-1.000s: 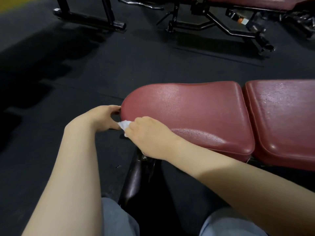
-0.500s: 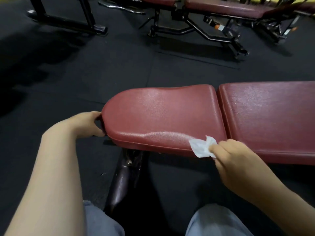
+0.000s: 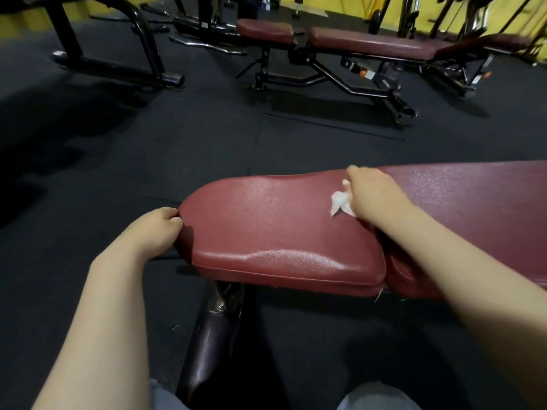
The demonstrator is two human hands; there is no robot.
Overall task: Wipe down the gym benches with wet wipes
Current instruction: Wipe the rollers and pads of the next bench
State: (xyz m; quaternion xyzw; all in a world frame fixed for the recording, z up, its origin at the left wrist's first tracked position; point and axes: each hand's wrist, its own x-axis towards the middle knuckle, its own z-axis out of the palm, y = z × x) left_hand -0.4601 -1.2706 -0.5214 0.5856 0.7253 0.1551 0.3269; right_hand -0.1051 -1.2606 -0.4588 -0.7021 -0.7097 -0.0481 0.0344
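**What you can't make out in this gym shot**

Most of the wet wipe (image 3: 340, 202) sits bunched under the right hand (image 3: 374, 193), so only a crumpled corner shows. Left hand (image 3: 157, 229) fingertips vanish behind the seat pad (image 3: 272, 232) end. The back pad (image 3: 473, 202) runs off the right edge. Far bench (image 3: 355, 42) details are smeared.

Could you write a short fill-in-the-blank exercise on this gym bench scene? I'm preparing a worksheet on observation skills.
1. The right hand holds a white ____ against the top of the bench.
2. The left hand grips the rounded end of the ____-coloured seat pad.
3. The floor under the benches is ____ in colour.
4. The wall at the back is ____.

Missing words: wipe; red; black; yellow
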